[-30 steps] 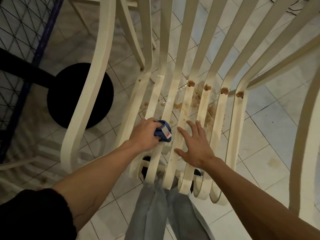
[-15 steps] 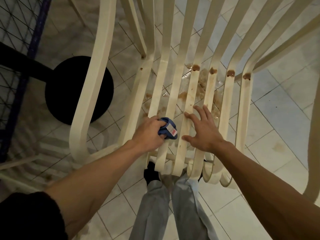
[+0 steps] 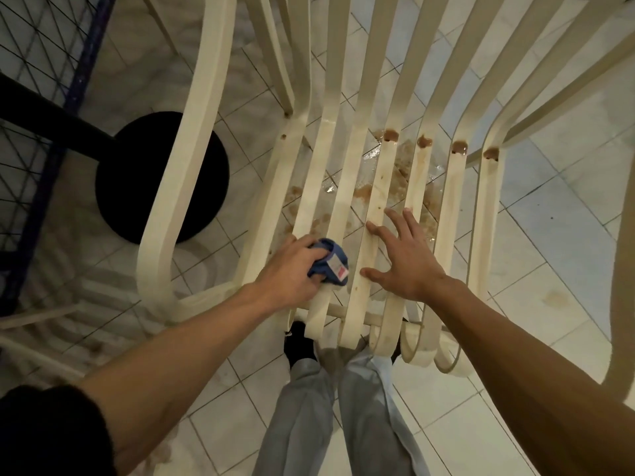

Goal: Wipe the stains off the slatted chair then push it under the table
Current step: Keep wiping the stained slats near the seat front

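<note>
1. head view, step in hand: wiping stage, judged early. brown stains (image 3: 391, 135) sit unwiped on four slats at the bend where seat meets back. push under the table not yet begun.
2. slatted chair (image 3: 353, 159): cream, straight ahead and below, on the tiled floor (image 3: 556, 255), seat slats running away from the wearer.
3. left hand (image 3: 292, 266): fingers curled round a bunched blue cloth (image 3: 331, 262), pressed onto the seat slats near the front edge, left part of the seat.
4. right hand (image 3: 405, 262): flat, fingers spread, palm down on the slats just beside the cloth. holds nothing. judged to be bracing the chair.
5. stains relative to hands: beyond both, toward the seat's rear. faint streaks down the slats near the right fingertips. brown spill on the floor visible through the gaps.
6. next move, judged: cloth pushed forward along each slat up to the blobs, firm pressure, chair kept steady.
7. table: not certainly identified. black round base (image 3: 161, 176) and a dark bar at left.
</note>
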Motion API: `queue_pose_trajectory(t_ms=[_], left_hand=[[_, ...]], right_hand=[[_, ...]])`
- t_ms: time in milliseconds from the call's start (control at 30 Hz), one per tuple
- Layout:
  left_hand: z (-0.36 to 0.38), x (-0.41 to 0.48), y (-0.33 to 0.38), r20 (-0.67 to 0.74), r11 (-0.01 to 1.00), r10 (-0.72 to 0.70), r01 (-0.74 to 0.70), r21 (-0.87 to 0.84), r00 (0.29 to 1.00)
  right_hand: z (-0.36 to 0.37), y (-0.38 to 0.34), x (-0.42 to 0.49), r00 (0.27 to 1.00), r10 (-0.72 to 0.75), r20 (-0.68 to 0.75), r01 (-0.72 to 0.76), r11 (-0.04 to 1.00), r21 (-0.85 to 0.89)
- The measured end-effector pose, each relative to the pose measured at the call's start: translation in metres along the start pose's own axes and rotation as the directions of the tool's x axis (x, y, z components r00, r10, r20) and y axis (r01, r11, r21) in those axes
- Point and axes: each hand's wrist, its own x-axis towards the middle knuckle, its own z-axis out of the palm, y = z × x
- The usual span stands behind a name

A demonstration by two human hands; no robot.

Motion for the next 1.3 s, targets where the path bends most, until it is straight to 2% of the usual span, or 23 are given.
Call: queue_pose_trajectory(t_ms=[100,200,400,567,867,967,1067,1167,1300], left_hand=[[0.003,-0.020,-0.006,0.064,0.997,0.069,-0.072,0.040,0.996],[-0.003,-0.011,-0.009,0.094,0.997,0.073,-0.072,-0.017,0.993],[-0.001,0.012,-0.004,-0.080,0.992,-0.070,0.061,-0.113,0.994],[0.014,-0.029,-0.004,-0.055,0.999,0.026,-0.027,-0.022,0.998],[0.032,-0.089,-0.010,-0.018,0.991,0.130,-0.130,0.015,0.991],[0.025,-0.095,-0.013,0.007,0.993,0.099,-0.099,-0.070,0.995],[0.006,-0.080,-0.023,-0.064,0.987,0.043,-0.053,-0.153,0.997],[-0.015,-0.045,-0.042,-0.184,0.993,-0.059,0.039,-0.110,0.981],[-0.018,-0.028,-0.049,-0.171,0.995,-0.095,0.088,-0.047,0.981]], right_hand=[[0.000,-0.001,-0.001,1.000,-0.001,-0.006,0.001,1.000,0.007],[0.000,-0.001,0.001,1.000,0.006,0.002,-0.006,1.000,0.007],[0.000,0.004,0.000,1.000,-0.010,0.011,0.011,1.000,-0.023],[0.000,0.003,0.001,1.000,-0.002,0.011,0.002,1.000,-0.008],[-0.003,0.001,-0.002,0.999,0.021,0.027,-0.022,0.999,0.023],[-0.004,0.000,-0.003,0.999,0.028,0.031,-0.029,0.999,0.026],[-0.005,-0.002,-0.002,0.999,0.033,0.035,-0.034,0.999,0.029],[-0.007,-0.002,-0.003,0.998,0.038,0.042,-0.039,0.999,0.036],[-0.006,-0.002,-0.002,0.998,0.046,0.049,-0.048,0.998,0.044]])
